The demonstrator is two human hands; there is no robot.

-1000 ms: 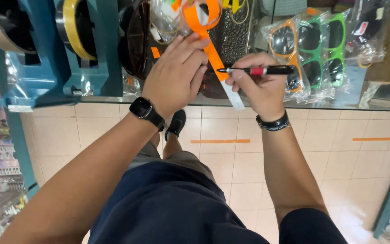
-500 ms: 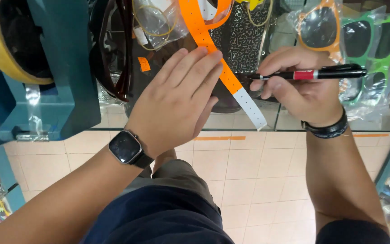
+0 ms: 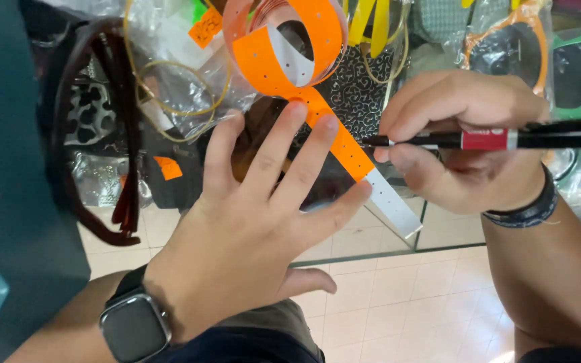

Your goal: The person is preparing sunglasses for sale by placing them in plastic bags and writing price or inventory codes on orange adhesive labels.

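Seen from above, looking down past the person's dark shorts to a pale tiled floor (image 3: 398, 296) under a glass counter (image 3: 438, 235).

Nearest, the left forearm comes in from the lower left, with a dark square smartwatch (image 3: 134, 324) on the wrist. The left hand (image 3: 250, 228) lies flat on the glass with fingers spread wide. It grips nothing; its fingertips press down on an orange wristband strip (image 3: 334, 134), apparently to keep the strip taut and steady as a writing surface.

The strip runs diagonally from upper left to lower right. Its near end is a white tab (image 3: 393, 202) that reaches almost to the counter's edge. Farther up, it curls into a loose loop (image 3: 290, 40) punched with small holes.

To the right, the right hand (image 3: 465, 141), with a dark band (image 3: 526, 210) at its wrist, is closed around a black marker with a red label (image 3: 485, 139). The marker lies nearly level, its tip at the right edge of the orange strip, just above the white tab and close beside the left fingertips. That placement suits marking the held-down section.

Beyond the hands, the counter is crowded with goods in clear plastic bags: dark-framed glasses (image 3: 89, 134) at the left, thin yellow hoops (image 3: 176, 74), a black patterned pouch (image 3: 351, 87), and orange and green novelty sunglasses (image 3: 546, 54) at the upper right. A teal stand (image 3: 8, 188) fills the left edge.
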